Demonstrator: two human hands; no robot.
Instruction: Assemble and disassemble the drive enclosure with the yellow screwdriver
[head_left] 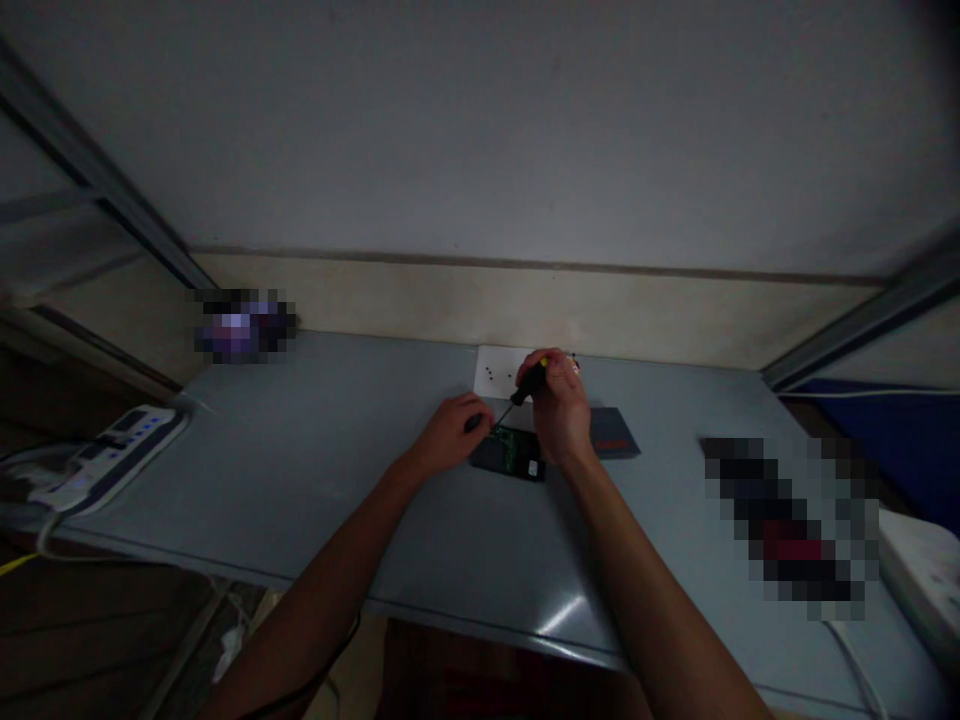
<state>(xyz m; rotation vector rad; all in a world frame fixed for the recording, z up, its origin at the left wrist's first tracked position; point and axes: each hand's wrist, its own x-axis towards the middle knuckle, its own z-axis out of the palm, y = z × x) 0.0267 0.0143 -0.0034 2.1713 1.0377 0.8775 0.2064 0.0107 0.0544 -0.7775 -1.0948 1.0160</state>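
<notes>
Right hand (561, 408) — fingers wrapped round the handle of a black-and-yellow screwdriver (532, 381), shaft slanting down-left to the far left part of a flat black rectangular device with exposed green circuitry (511, 456). Device lies flat on the grey smooth-topped table (337, 440), right at the left fingertips and below-left of the right-hand fingers. Left hand (452, 434) is at its far left corner, fingers curled by a small dark piece (473, 422) — can't tell if they're clamped on it. White flat sheet (498, 355) with small dark specks sits just beyond; grey flat panel with red marking (616, 428) is right of the right hand.
</notes>
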